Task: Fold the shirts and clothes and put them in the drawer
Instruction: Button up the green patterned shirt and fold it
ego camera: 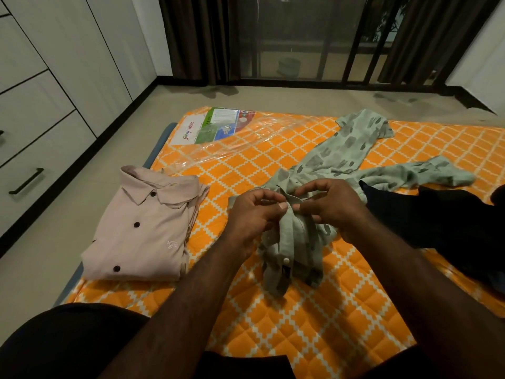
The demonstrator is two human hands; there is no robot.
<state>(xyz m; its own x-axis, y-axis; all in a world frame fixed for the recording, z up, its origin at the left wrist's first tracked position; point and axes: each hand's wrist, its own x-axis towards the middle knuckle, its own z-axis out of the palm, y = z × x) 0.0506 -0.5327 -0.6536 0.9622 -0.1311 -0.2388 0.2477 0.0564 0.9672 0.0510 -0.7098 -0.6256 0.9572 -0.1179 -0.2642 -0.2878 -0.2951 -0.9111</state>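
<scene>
Left hand (252, 214), right hand (332, 206) — both grips pinched on pale green patterned button-up shirt (341, 157), atop orange quilted mattress (273, 324) — folded beige shirt (144, 231) alongside.

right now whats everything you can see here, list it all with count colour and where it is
green shirt: 1, pale green with grey marks, unfolded, spread across the middle of the mattress
pink shirt: 1, pale pink with dark buttons, folded, left edge of the mattress
dark garment: 1, black or navy, heaped on the right of the mattress
mattress: 1, orange with white lattice, on the floor
plastic wrap: 1, clear, with a printed label, far left corner of the mattress
drawers: several, white with dark handles, along the left wall
curtains: dark brown, at the barred window behind
left hand: pinches the green shirt's button placket
right hand: pinches the same placket
</scene>
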